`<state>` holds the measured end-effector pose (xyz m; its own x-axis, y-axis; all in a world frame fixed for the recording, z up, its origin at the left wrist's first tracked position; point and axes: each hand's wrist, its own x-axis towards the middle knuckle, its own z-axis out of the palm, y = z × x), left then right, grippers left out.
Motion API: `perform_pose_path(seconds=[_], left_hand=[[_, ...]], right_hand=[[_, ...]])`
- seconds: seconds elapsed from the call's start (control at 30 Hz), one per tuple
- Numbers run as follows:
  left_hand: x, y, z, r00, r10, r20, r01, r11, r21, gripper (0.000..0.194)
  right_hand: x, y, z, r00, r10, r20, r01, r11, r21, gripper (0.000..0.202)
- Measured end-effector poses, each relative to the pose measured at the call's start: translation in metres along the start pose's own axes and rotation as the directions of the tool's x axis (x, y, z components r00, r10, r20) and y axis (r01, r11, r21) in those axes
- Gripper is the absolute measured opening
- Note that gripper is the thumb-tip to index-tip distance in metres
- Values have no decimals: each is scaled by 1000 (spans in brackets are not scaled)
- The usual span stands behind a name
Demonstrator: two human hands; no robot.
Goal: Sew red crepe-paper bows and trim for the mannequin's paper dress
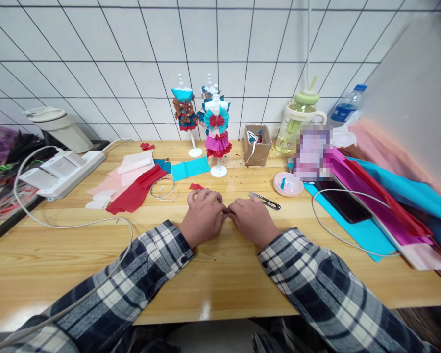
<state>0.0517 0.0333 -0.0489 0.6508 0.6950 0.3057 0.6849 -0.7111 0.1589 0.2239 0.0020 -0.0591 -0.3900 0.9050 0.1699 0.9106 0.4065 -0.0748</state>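
Note:
My left hand (205, 217) and my right hand (253, 220) meet fingertip to fingertip over the wooden table (213, 279). The fingers of both are pinched together; whatever is between them is too small or hidden to name. Just beyond my left hand lies a small red scrap (196, 187). Black thread snips (266, 200) rest beside my right hand, near a pink bowl (288, 184) with small bits in it. Behind the hands stands a small mannequin (216, 125) dressed in blue, magenta and red crepe paper, with others behind it and to its left (184, 110).
Red (137, 190), pink and blue paper pieces (191, 168) and a coiled cord lie left. A power strip (62, 174) stands farther left. A cardboard box (257, 147), bottles (301, 115), a phone (343, 200) and paper sheets are at the right. Cables cross both sides.

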Motion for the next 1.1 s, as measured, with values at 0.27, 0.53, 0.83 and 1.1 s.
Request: perform_pose_path(seconds=[0.27, 0.53, 0.83, 1.1], left_hand=[[-4, -2, -2, 999, -43, -10, 43, 997, -62, 11], [-10, -16, -2, 990, -140, -10, 131, 947, -292, 7], [-8, -23, 4, 993, -115, 2, 109, 940, -323, 5], [-9, -21, 4, 995, -95, -4, 88, 939, -333, 6]], right_hand=[[0, 3, -1, 999, -10, -39, 16, 989, 148, 18], [5, 74, -4, 962, 181, -203, -153, 977, 146, 23], [21, 77, -5, 999, 31, 29, -29, 998, -63, 15], [17, 68, 2, 989, 148, 3, -147, 988, -42, 18]])
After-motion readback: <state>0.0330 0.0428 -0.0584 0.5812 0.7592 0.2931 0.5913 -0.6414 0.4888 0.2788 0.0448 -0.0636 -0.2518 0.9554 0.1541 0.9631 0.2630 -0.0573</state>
